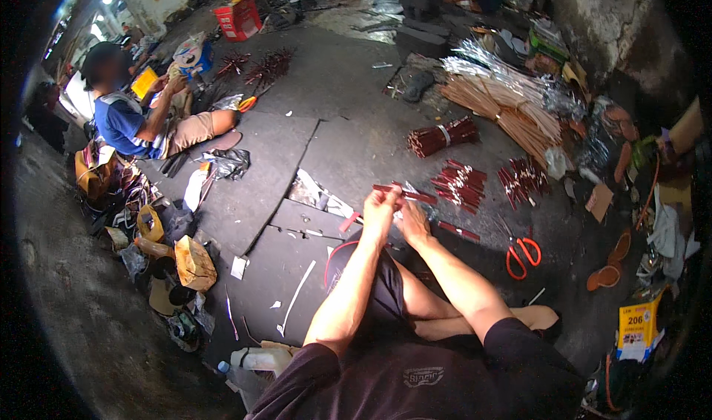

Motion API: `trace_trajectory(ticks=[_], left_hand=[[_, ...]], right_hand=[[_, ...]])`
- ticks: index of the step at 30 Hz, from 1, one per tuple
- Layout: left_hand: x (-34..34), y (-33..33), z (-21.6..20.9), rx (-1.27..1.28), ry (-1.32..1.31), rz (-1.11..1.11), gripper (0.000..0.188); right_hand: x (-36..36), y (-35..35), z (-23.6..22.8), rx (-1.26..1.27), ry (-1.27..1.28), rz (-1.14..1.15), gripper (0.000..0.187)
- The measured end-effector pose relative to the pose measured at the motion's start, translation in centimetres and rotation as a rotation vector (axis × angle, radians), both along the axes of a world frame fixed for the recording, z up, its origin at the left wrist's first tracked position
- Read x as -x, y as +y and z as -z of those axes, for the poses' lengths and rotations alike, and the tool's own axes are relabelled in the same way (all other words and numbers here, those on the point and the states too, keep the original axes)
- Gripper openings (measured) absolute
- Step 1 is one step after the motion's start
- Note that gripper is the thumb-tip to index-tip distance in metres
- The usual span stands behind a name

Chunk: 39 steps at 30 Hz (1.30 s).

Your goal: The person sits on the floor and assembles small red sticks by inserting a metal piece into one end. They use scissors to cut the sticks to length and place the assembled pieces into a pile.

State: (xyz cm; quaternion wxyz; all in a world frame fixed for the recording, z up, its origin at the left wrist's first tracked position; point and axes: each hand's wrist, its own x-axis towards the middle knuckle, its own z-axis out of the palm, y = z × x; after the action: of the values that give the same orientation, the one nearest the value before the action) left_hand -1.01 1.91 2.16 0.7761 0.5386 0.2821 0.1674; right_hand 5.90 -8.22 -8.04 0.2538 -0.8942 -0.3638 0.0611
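Observation:
My left hand (pixel 381 209) is closed in a pinch on a dark red strip (pixel 421 197), which lies crosswise above my fingers. Close beside it, my right hand (pixel 414 223) has its fingers curled at the underside of the same strip; its fingertips are partly hidden. Another dark red strip (pixel 459 232) lies on the dark floor just right of my hands. Beyond it are two loose piles of short dark red strips, a nearer pile (pixel 458 185) and one farther right (pixel 523 180). A bound bundle of dark red strips (pixel 443 136) lies behind them.
Orange-handled scissors (pixel 523 258) lie right of my knees. Long tan strips (pixel 504 112) and silvery strips (pixel 512 68) are heaped at the far right. A person (pixel 130 116) sits at the left beside bags and scraps. A white jug (pixel 261 359) stands near my left elbow.

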Motion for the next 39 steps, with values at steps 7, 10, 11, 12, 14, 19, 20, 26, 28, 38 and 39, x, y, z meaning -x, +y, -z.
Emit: trace_trajectory(ticks=[7,10,11,12,14,19,20,26,28,38,39], left_hand=[[-0.2,-0.7,-0.5,0.007,0.009,0.014,0.023],[-0.3,-1.2,-0.5,0.009,-0.016,0.011,0.022],[-0.4,-1.3,-0.6,0.005,-0.033,-0.004,0.022],[-0.4,-1.4,-0.6,0.002,-0.05,-0.018,0.022],[-0.3,-1.4,-0.8,-0.016,-0.033,-0.015,0.022],[0.4,-1.2,-1.1,-0.03,-0.025,-0.058,0.021],[0.6,-1.0,-1.0,-0.018,-0.049,-0.065,0.021],[0.8,-0.6,-0.8,0.033,-0.106,0.001,0.022],[0.0,-1.7,-2.8,0.134,-0.086,-0.009,0.024],[1.8,-6.0,-8.7,0.377,-0.016,0.318,0.025],[1.8,-6.6,-8.7,0.36,-0.04,0.348,0.023]], right_hand=[[-1.5,-0.5,-0.3,0.213,0.18,0.056,0.017],[-2.4,-2.6,0.5,-0.013,0.298,0.168,0.018],[-2.8,-3.1,0.3,-0.088,0.319,0.115,0.017],[-3.2,-3.3,0.9,-0.116,0.362,0.123,0.016],[-3.3,-3.4,1.3,-0.198,0.454,0.139,0.014],[-2.7,-3.0,0.0,-0.631,0.742,0.291,0.011],[-2.1,-3.0,-2.5,-0.641,0.904,0.32,0.011],[-3.3,-2.9,-0.8,-0.666,0.946,0.277,0.022],[-4.4,-4.8,1.2,-0.98,0.902,0.251,0.028],[0.0,-10.2,-19.3,-0.704,-0.013,-0.148,0.016],[0.5,-11.6,-20.9,-0.694,-0.069,-0.215,0.018]])
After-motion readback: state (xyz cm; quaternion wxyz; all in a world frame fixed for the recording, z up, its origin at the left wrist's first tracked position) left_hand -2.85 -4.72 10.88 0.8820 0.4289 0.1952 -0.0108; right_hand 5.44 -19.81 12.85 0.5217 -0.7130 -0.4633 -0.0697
